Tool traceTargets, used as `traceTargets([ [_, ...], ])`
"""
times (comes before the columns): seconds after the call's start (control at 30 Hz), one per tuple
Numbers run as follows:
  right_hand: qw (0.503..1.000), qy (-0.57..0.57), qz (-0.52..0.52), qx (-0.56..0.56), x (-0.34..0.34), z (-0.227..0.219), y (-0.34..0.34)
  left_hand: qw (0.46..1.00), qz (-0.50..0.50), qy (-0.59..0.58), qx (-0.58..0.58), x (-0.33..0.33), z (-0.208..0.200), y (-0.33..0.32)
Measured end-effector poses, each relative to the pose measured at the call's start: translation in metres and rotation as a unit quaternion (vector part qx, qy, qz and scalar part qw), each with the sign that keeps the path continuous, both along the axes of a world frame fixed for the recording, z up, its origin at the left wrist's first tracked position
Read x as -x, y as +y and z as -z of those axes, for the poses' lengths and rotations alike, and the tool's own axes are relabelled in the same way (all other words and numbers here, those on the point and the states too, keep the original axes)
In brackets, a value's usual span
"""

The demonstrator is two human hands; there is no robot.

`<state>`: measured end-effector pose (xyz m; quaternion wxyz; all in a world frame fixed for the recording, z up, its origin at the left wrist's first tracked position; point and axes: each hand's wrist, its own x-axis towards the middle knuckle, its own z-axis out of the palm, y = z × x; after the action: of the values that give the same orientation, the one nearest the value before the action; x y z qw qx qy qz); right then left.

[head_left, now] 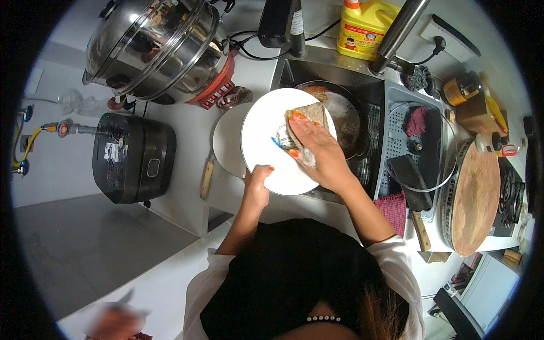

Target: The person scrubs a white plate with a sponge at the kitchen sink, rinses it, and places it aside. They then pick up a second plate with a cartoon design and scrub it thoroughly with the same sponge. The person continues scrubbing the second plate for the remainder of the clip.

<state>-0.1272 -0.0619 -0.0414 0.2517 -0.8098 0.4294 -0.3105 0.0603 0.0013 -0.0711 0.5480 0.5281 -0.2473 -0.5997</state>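
Note:
A white round plate (260, 127) is tilted up over the near left part of the sink, with a blue mark on its face. My left hand (258, 186) grips its near rim, thumb on top. My right hand (318, 148) presses a folded brownish dishcloth (315, 112) against the plate's face, its thumb apart from the fingers, and some white suds sit by that thumb. Behind the plate, a dark pan (344, 110) with foamy water rests in the sink (294, 71). Another white plate (226, 141) lies on the counter, partly hidden.
On the left stand a large steel steamer (156, 48) and a black rice cooker (135, 157). A wooden-handled utensil (207, 178) lies near the plates. Right of the sink are a grey draining basket (396, 136), a cleaver (411, 181), a glass lid (447, 147) and a round chopping board (476, 198).

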Motion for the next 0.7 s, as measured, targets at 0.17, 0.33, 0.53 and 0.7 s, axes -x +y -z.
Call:
traceTargets([
  [0.17,0.998,-0.049,-0.037,-0.017,-0.022,0.002,0.001,0.998,-0.018,0.053,0.002,0.008,0.004,0.000],
  [0.33,0.990,-0.058,-0.126,-0.038,-0.019,-0.008,0.005,0.997,0.001,0.078,0.002,0.012,-0.010,-0.003],
  [0.53,0.973,-0.068,-0.214,-0.053,-0.006,-0.013,0.011,0.994,-0.007,0.106,0.013,0.002,0.008,-0.002],
  [0.7,0.963,-0.074,-0.234,-0.112,0.010,-0.021,0.020,0.995,-0.042,0.089,0.010,0.007,-0.003,-0.004],
])
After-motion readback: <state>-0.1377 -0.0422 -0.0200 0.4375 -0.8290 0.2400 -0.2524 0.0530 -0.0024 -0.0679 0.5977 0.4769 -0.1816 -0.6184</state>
